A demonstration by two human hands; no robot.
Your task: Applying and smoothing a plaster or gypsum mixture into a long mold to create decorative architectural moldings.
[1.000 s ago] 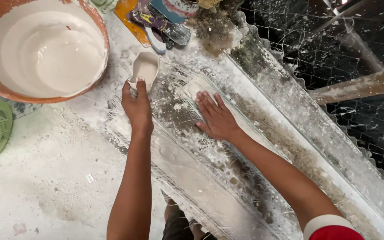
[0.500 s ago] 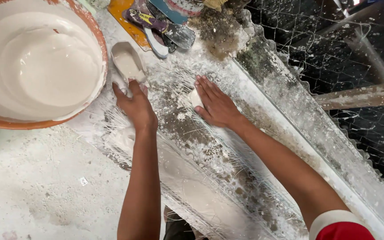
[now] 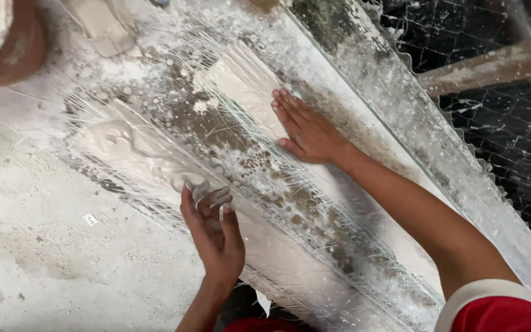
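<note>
A long mould [image 3: 314, 246] is laid slantwise across the tabletop [image 3: 62, 258], from upper left to lower right, and is covered with wet white plaster and thin glass fibres [image 3: 259, 178]. The right hand [image 3: 305, 132] is laid flat, palm down, on the upper half of the mould, with its fingers [image 3: 287, 110] straight and close together, pressed against a smooth band of plaster [image 3: 241, 86]. The left hand [image 3: 213, 230] is set at the near edge of the mould, lower down than the right and well apart from it; its fingers [image 3: 207, 197] are slightly spread and coated with plaster, and their tips are touching a wet ridge of plaster [image 3: 136, 150]. Nothing is gripped by either hand. A red sleeve with a white cuff [image 3: 493, 307] is seen on the right arm. A brown-rimmed basin [image 3: 13, 43] is seen beyond the mould's upper left end, partly cut off. On the far side of the mould a ribbed, plaster-spattered strip [image 3: 450, 154] is laid alongside it, and beyond that dark ground under wire mesh [image 3: 505, 117] is seen.
</note>
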